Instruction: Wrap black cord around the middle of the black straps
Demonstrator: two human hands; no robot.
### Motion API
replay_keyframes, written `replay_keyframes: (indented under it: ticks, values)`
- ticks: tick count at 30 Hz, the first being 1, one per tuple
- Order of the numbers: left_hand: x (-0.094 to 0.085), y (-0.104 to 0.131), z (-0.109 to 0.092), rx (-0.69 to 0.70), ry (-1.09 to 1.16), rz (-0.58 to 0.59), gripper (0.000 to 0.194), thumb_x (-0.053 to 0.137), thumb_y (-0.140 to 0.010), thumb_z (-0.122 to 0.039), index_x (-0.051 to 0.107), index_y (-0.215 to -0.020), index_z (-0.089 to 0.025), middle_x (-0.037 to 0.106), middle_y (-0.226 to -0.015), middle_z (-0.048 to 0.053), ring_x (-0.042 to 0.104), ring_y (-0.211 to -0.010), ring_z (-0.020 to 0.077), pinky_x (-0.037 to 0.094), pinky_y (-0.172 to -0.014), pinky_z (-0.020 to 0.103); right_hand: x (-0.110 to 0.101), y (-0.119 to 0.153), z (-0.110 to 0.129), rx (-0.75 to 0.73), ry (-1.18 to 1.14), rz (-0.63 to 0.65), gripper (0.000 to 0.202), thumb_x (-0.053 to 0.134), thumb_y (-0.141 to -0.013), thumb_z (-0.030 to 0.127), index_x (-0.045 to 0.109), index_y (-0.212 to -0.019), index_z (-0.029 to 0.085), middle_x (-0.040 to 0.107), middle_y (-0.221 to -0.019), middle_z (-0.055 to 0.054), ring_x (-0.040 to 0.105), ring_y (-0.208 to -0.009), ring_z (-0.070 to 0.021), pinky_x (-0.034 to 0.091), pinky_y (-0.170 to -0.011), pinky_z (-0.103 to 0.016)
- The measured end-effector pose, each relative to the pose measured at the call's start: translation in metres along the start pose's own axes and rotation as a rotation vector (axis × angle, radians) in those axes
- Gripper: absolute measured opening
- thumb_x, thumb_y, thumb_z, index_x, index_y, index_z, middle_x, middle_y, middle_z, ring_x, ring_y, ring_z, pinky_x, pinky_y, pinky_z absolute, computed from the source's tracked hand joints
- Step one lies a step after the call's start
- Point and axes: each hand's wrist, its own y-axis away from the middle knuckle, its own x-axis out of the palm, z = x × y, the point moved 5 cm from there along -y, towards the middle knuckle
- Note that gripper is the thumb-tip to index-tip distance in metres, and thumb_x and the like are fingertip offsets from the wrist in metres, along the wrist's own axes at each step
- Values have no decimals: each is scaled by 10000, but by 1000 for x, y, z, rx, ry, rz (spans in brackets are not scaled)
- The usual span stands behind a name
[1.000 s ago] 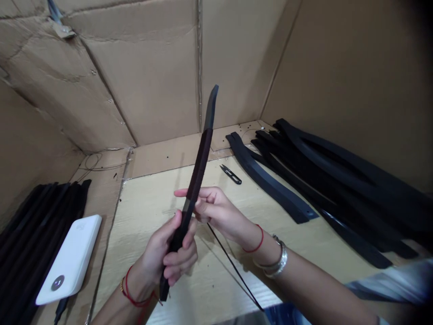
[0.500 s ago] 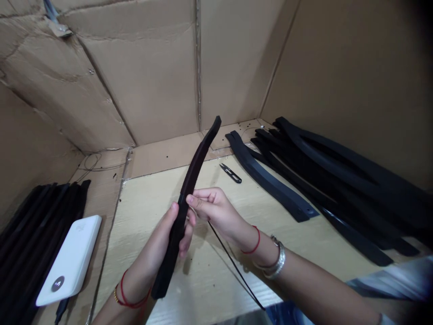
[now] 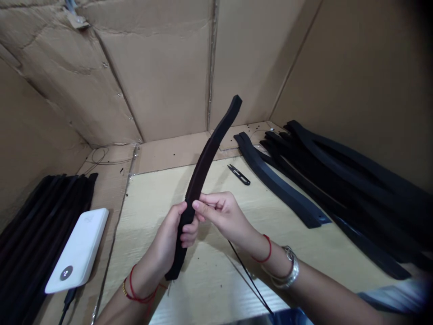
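Observation:
A long, curved black strip [image 3: 203,164] stands slanted in front of me, its upper end leaning right; a dark brownish section with a ridged edge covers its middle. Low on the strip, my left hand [image 3: 169,232] is wrapped round it with the thumb on the near face. My right hand [image 3: 226,214] pinches the strip's right edge just beside the left thumb; whether something small is also between those fingers is hidden. A thin black cord [image 3: 248,275] runs from below my right hand down to the bottom edge of view.
Black thread snips [image 3: 239,175] lie beyond my right hand. Several curved black strips [image 3: 280,180] are heaped along the right wall. At left, more dark strips [image 3: 40,212] lie side by side, with a white power bank [image 3: 79,248] and cable on them. Cardboard walls [image 3: 162,67] enclose the table.
The view has shifted slightly, so surroundings sit further right. The strip has turned a little, showing more of its broad face, and its top end stands higher. Both hands remain on it.

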Motion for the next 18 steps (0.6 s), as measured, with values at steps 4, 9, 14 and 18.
replay_keyframes:
  ticks: [4,9,14,18]
  values:
    - [3,-1,3,-20,29,28,443,438,-859,-544,498,-640,-164,224,-482,-90,168,-405,54,153,-374,175,3,3,4,-12,15,-10,334,687,-821,397,665,-596,152,642,-579,-4,555,-545,-111,442,-557,-253]
    - [5,0,3,-31,36,60,462,489,-830,-589,456,-625,-178,216,-484,-93,164,-403,47,147,-369,169,4,5,4,17,-17,-18,279,693,-814,402,720,-700,149,684,-602,-17,606,-540,-120,494,-551,-257]
    - [8,3,5,-42,87,104,493,513,-817,-613,437,-601,-176,196,-473,-101,130,-394,36,125,-363,160,4,7,7,26,-49,14,273,683,-829,387,746,-720,145,707,-633,-32,629,-578,-136,501,-582,-270]
    - [11,8,4,-62,180,255,504,481,-830,-617,425,-581,-182,166,-453,-101,116,-370,39,122,-344,161,5,8,15,-47,-31,128,355,650,-853,425,756,-653,152,708,-627,-42,606,-582,-142,447,-554,-271]
